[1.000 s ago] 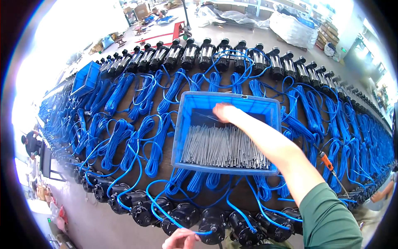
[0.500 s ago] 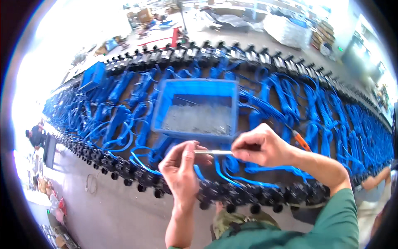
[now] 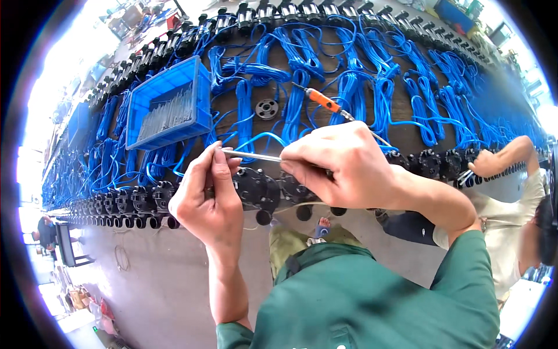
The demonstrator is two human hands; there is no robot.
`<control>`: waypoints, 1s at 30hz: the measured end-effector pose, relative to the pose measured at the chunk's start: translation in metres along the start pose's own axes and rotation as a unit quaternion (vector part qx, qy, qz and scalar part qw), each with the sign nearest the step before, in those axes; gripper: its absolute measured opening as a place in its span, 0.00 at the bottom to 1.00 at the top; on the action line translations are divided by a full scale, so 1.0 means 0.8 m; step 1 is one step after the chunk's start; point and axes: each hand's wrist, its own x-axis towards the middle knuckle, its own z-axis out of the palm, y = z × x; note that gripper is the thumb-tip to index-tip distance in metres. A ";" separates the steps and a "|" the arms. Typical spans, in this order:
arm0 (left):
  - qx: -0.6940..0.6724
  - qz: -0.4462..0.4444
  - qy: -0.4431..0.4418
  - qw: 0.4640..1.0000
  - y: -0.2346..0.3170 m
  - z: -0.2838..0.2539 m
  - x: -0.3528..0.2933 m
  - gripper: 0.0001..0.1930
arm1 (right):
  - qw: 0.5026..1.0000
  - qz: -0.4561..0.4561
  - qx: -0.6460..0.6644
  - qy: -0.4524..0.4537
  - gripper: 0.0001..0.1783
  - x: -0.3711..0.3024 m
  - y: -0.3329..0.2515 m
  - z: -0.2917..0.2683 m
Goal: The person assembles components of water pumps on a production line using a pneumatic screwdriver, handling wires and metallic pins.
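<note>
A thin, pale metallic rod stretches between my two hands, just above the near edge of the table. My left hand pinches its left end between thumb and fingertips. My right hand grips the other end with fingers closed, hiding that tip. The rod tilts slightly down toward the right. Beyond my left hand stands a blue plastic bin holding many thin, clear-grey sticks. An orange pen-shaped tool with a thin metal tip lies on blue cables beyond my right hand.
Coiled blue cables cover much of the brown table. Black round fittings line its near edge, and black cylindrical fittings its far edge. A metal disc with holes lies mid-table. Another person's hand works at the right.
The view has shifted, so the bin now appears farther left and the orange tool nearer the middle. Both hands still hold the rod, whose right end now sits lower.
</note>
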 end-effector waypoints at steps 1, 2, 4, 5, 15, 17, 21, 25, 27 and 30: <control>0.018 0.009 -0.021 1.000 0.002 0.005 -0.005 0.07 | 1.000 -0.005 -0.016 -0.012 0.03 -0.008 0.000 -0.007; 0.007 -0.008 -0.036 0.999 0.007 0.008 -0.008 0.08 | 0.999 -0.009 -0.032 -0.024 0.04 -0.014 0.001 -0.013; -0.026 -0.046 -0.067 0.996 0.013 0.013 -0.009 0.08 | 0.998 0.044 0.036 -0.017 0.04 -0.024 0.010 -0.018; -0.078 -0.085 -0.090 0.989 0.011 0.012 -0.007 0.09 | 0.990 0.107 0.086 -0.006 0.05 -0.026 0.006 -0.019; -0.140 -0.253 -0.163 0.943 -0.071 -0.027 -0.044 0.06 | 0.945 0.319 0.059 0.054 0.05 -0.082 0.053 -0.065; -0.123 -0.241 -0.172 0.947 -0.077 -0.031 -0.039 0.06 | 0.930 0.349 0.052 0.104 0.06 -0.101 0.063 -0.080; -0.106 -0.221 -0.209 0.947 -0.071 -0.020 0.004 0.06 | 0.875 0.439 0.057 0.197 0.07 -0.142 0.060 -0.099; -0.039 -0.122 -0.372 0.919 -0.075 0.047 0.070 0.05 | 0.817 0.492 0.071 0.292 0.08 -0.193 0.058 -0.106; -0.005 -0.045 -0.500 0.865 -0.082 0.124 0.103 0.06 | 0.795 0.506 0.066 0.328 0.08 -0.212 0.051 -0.110; 0.025 0.076 -0.631 0.772 -0.131 0.252 0.109 0.07 | 0.778 0.510 0.063 0.362 0.07 -0.226 0.042 -0.111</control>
